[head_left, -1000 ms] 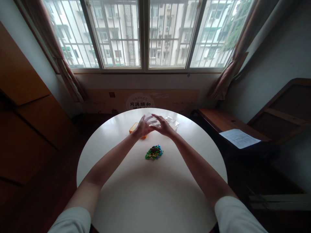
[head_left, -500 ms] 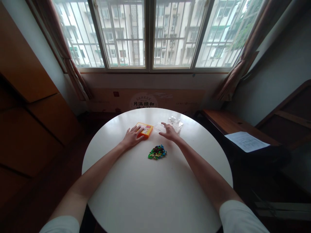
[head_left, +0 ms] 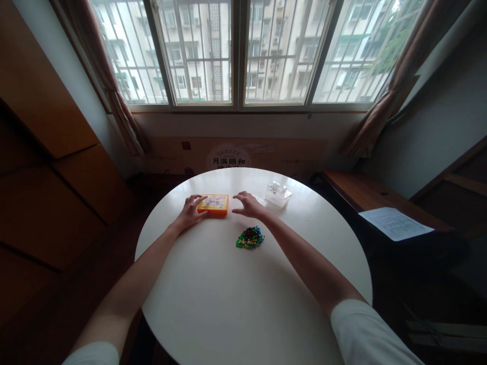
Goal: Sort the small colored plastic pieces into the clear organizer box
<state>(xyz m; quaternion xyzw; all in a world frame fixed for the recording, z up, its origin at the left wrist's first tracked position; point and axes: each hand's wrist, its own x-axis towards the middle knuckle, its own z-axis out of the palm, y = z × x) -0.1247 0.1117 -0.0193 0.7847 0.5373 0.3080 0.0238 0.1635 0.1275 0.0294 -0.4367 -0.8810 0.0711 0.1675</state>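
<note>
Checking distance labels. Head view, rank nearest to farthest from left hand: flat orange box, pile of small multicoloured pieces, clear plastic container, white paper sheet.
1. Flat orange box: right at the left hand.
2. Pile of small multicoloured pieces: mid-table, rightward.
3. Clear plastic container: table's far right.
4. White paper sheet: off-table, far right.

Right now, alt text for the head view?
Two bare hands flank a flat orange box on a round white table: left hand touching its left edge, right hand open beside its right edge. A pile of small coloured pieces lies nearer; a clear container sits farther right.
</note>
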